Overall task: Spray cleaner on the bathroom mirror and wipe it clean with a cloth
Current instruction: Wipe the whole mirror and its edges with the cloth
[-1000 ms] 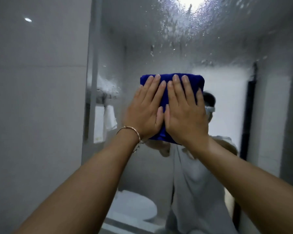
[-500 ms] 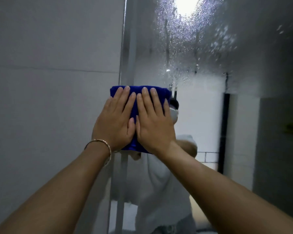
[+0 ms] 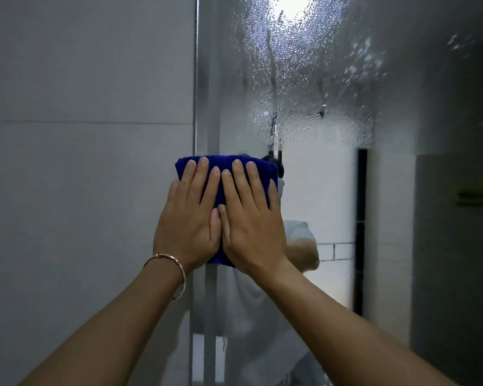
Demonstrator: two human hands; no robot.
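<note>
A folded dark blue cloth [image 3: 226,165] is pressed flat against the bathroom mirror [image 3: 332,176], right at the mirror's left edge. My left hand [image 3: 190,215] and my right hand [image 3: 251,218] lie side by side on the cloth, palms flat, fingers pointing up, thumbs touching. A thin bracelet circles my left wrist. The upper mirror is covered with cleaner droplets and runs [image 3: 290,65] below a bright light reflection. The glass below the cloth's level looks free of droplets. No spray bottle is in view.
A grey tiled wall [image 3: 81,162] fills the left half and meets the mirror's vertical edge [image 3: 195,79]. The mirror reflects a person in a white shirt, a dark door frame and a pale wall.
Both hands have slid the cloth left across the mirror to its left edge and slightly down. The view has turned with them, so the wall now fills more of the left.
</note>
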